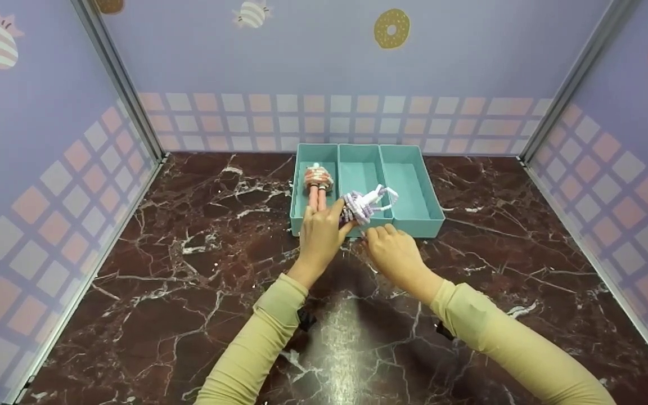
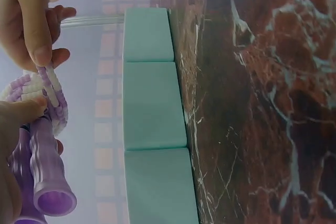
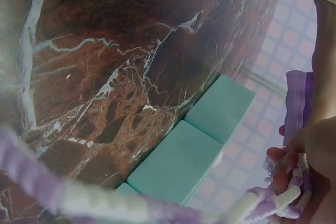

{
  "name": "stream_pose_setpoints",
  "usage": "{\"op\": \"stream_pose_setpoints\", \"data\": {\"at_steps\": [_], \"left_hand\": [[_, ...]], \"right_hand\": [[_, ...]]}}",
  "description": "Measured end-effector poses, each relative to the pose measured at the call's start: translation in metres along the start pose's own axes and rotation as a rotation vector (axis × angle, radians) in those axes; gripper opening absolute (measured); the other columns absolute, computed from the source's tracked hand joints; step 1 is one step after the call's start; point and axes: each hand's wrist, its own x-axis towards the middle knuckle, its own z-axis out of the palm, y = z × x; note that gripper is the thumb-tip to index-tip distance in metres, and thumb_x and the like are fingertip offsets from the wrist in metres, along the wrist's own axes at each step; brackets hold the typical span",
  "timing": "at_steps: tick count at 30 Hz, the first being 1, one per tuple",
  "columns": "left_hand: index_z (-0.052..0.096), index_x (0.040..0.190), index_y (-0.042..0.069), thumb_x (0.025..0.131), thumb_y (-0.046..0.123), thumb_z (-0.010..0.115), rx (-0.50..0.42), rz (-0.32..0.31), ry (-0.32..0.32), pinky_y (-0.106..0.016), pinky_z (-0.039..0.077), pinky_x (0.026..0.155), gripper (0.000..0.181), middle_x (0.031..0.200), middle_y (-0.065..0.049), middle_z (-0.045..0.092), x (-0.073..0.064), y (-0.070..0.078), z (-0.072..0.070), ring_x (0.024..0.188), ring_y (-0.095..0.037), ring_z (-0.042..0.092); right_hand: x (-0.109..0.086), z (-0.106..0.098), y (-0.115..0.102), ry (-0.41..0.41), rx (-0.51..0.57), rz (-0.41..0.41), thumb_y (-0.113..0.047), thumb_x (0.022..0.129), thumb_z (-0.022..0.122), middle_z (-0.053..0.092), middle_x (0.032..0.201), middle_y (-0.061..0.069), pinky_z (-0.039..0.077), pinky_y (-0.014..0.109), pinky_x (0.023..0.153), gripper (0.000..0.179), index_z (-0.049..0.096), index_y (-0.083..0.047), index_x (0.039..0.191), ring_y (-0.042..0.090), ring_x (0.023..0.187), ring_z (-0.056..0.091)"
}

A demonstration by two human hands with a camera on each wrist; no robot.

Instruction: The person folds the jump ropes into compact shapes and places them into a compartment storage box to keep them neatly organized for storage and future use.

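A purple-and-white beaded jump rope (image 1: 360,207) is bunched up over the front of the teal box. My left hand (image 1: 321,233) grips the bundle beside its purple handles (image 2: 48,163), with the thumb pressed on the beads in the left wrist view. Close by on the right, my right hand (image 1: 394,247) pinches a beaded strand of the same rope. A loose length of beaded rope (image 3: 105,203) crosses the bottom of the right wrist view, blurred. In the box's left compartment lies a pink-and-white jump rope (image 1: 317,177), its pink handles partly behind my left hand.
The teal box (image 1: 433,228) has three compartments side by side and stands toward the back of the dark marbled table (image 1: 200,315). Patterned panels (image 1: 324,62) wall in the table at the back and both sides.
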Motion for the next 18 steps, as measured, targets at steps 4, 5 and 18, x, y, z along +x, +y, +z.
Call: {"op": "stream_pose_setpoints", "data": {"at_steps": [4, 5, 18], "left_hand": [[0.067, 0.121, 0.008, 0.076, 0.040, 0.081, 0.100, 0.045, 0.015, -0.035, 0.043, 0.077, 0.057, 0.122, -0.020, 0.068, 0.002, -0.010, 0.003, 0.116, -0.035, 0.067], [0.067, 0.120, 0.008, 0.076, 0.040, 0.081, 0.120, 0.057, 0.010, -0.035, 0.043, 0.074, 0.057, 0.122, -0.019, 0.069, 0.002, -0.012, 0.003, 0.114, -0.033, 0.068], [0.068, 0.120, 0.012, 0.076, 0.036, 0.082, 0.268, 0.227, -0.091, -0.034, 0.042, 0.076, 0.051, 0.128, -0.020, 0.066, -0.004, -0.021, 0.000, 0.129, -0.040, 0.057]], "right_hand": [[-0.003, -0.004, 0.000, -0.008, -0.037, -0.054, -0.019, 0.086, 0.069, 0.062, 0.067, 0.006, 0.046, 0.032, 0.052, 0.022, 0.055, -0.007, 0.074, 0.024, 0.065, 0.057], [-0.004, -0.005, 0.000, -0.010, -0.043, -0.074, -0.017, 0.086, 0.068, 0.061, 0.067, 0.005, 0.046, 0.032, 0.052, 0.019, 0.056, -0.007, 0.074, 0.023, 0.065, 0.057], [0.002, -0.035, 0.017, -0.039, -0.098, -0.316, -0.017, 0.083, 0.066, 0.063, 0.072, 0.002, 0.044, 0.028, 0.056, 0.012, 0.060, -0.009, 0.077, 0.020, 0.070, 0.055]]}}
